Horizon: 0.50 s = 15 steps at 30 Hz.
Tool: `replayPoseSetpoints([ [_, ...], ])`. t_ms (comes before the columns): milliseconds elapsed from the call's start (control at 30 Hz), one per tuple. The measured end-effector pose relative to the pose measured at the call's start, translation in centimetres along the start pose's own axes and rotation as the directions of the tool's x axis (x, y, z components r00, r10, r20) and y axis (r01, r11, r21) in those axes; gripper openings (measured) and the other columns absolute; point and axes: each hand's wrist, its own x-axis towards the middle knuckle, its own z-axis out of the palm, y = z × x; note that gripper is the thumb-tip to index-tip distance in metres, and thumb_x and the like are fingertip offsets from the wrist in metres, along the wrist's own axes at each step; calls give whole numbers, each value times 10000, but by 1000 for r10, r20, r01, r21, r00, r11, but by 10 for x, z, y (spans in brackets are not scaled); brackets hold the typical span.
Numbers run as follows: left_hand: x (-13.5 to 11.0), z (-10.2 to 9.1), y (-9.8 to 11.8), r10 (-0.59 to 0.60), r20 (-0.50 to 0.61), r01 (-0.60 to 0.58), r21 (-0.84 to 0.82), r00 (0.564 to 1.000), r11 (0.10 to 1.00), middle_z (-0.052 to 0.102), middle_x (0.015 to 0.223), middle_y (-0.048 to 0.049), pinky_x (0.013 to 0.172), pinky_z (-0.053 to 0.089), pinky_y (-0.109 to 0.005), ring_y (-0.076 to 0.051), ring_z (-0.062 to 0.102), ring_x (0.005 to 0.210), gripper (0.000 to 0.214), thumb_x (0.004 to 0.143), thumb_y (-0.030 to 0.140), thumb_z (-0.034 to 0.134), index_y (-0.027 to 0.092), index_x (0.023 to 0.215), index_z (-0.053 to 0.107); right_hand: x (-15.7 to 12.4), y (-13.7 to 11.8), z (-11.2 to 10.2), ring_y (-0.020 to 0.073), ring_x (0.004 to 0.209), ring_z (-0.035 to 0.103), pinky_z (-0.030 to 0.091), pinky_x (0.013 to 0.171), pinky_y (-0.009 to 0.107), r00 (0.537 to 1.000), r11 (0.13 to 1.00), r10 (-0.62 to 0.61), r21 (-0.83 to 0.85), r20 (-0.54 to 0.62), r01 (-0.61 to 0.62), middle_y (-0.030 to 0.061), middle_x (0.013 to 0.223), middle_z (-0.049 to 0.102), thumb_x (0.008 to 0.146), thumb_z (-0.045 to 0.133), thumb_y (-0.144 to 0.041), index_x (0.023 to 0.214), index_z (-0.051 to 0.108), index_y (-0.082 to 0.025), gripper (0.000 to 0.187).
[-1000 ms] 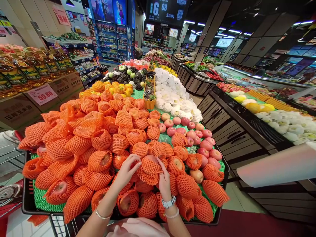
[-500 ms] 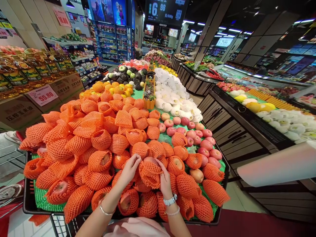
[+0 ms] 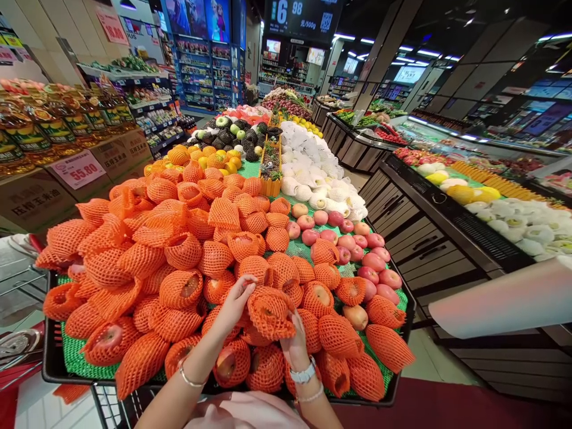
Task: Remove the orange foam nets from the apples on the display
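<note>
An apple in an orange foam net [image 3: 271, 313] is in my right hand [image 3: 295, 342], whose fingers cup it from the right and from below. The net covers nearly all of the fruit, and its frilled opening faces me. At the upper left of this apple is my left hand [image 3: 240, 298], thumb and fingertips pinched together beside the net. Whether a bit of net is between those fingertips is not clear. Around both hands lie more netted apples [image 3: 181, 290], heaped on a green mat [image 3: 74, 362] in a black display tray [image 3: 52, 351].
Bare red apples [image 3: 369, 274] lie at the right of the tray, with white-netted fruit [image 3: 308, 161] behind. A wooden divider [image 3: 269, 187] stands mid-display. Oil bottles [image 3: 53, 119] stand on boxes at left. A plastic bag roll [image 3: 500, 298] juts in from the right.
The held apple has turned, and its bare top is now out of sight under the net. My right hand has shifted down and under it; my left hand has hardly moved.
</note>
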Motion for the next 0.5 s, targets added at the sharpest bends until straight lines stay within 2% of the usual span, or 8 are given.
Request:
replayPoseSetpoints([
  [67, -1, -4, -2, -11, 29, 12, -29, 1000, 999, 691, 1132, -71, 882, 475, -335, -224, 615, 1009, 307, 858, 396, 555, 212, 1080, 662, -2, 3, 1, 233, 1068, 676, 566, 919, 422, 998, 994, 56, 94, -11, -54, 68, 1186, 701, 800, 644, -505, 1121, 675, -306, 379],
  [100, -2, -5, -3, -24, 53, 25, -31, 998, 999, 702, 1150, -79, 875, 484, -346, -238, 622, 1029, 310, 857, 379, 546, 210, 1074, 690, -3, 3, 2, 232, 1062, 679, 568, 914, 425, 998, 990, 66, 125, 5, -66, 59, 1182, 705, 784, 672, -492, 1118, 674, -311, 380],
  [200, -2, -9, -8, -46, 70, 48, -37, 997, 998, 759, 1023, -87, 822, 505, -363, -260, 649, 976, 285, 831, 340, 526, 195, 886, 765, -7, -5, 10, 238, 1057, 681, 567, 898, 444, 994, 977, 80, 193, 75, -94, 31, 1195, 706, 739, 735, -468, 1083, 685, -322, 377],
  [267, -3, -10, -9, -41, 38, 44, -78, 998, 996, 766, 997, -83, 804, 505, -349, -252, 652, 955, 279, 816, 332, 537, 194, 863, 774, -10, -15, 17, 255, 1070, 675, 572, 870, 466, 988, 967, 96, 226, 123, -122, 34, 1210, 701, 717, 755, -489, 1055, 698, -318, 383],
  [367, -4, -9, -4, -97, -1, 95, -170, 995, 981, 750, 947, -67, 635, 478, -274, -190, 634, 762, 282, 805, 372, 577, 189, 914, 762, -14, -27, 28, 298, 1101, 659, 574, 843, 508, 970, 952, 136, 246, 201, -184, 68, 1245, 684, 674, 782, -514, 1057, 709, -296, 447],
  [433, -5, -8, -1, -155, -38, 143, -231, 987, 962, 709, 831, -36, 503, 385, -222, -118, 520, 571, 297, 792, 411, 605, 180, 916, 746, -16, -31, 32, 313, 1097, 662, 559, 867, 535, 954, 932, 172, 274, 244, -238, 77, 1236, 689, 631, 811, -504, 1043, 720, -283, 477],
  [500, -7, -7, 1, -176, -77, 148, -283, 981, 948, 653, 748, -7, 457, 309, -200, -77, 398, 495, 313, 767, 437, 637, 168, 895, 731, -17, -32, 33, 307, 1085, 670, 533, 920, 546, 938, 903, 207, 315, 279, -293, 68, 1191, 712, 606, 826, -487, 1006, 734, -271, 463],
])
